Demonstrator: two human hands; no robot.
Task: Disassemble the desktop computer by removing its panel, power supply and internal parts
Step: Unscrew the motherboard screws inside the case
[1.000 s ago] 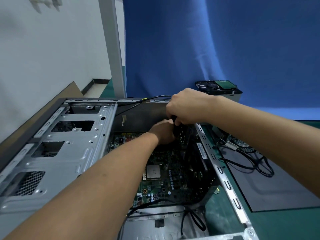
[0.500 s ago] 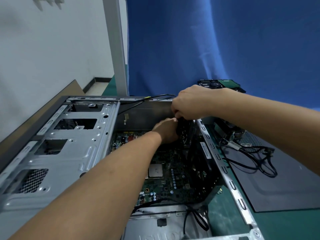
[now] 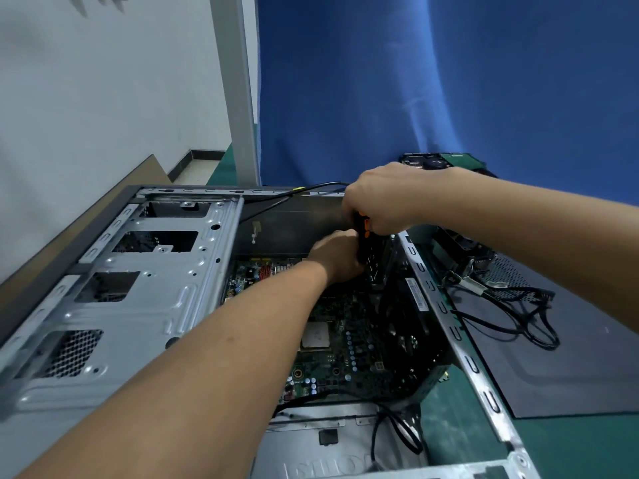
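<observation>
Open computer case (image 3: 138, 305) along the worktop (image 3: 587, 451) left edge, right hand (image 3: 383, 198) curled round a black-and-orange screwdriver (image 3: 363, 225) at the case's far end, left hand (image 3: 337, 257) just below it, grip hidden, side panel (image 3: 570, 368) at the right edge.

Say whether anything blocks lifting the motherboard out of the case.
On the motherboard, a dark card stands along the right side, a black cable crosses the near edge, and the left hand and the right hand, holding a screwdriver, cover the far end.
</observation>
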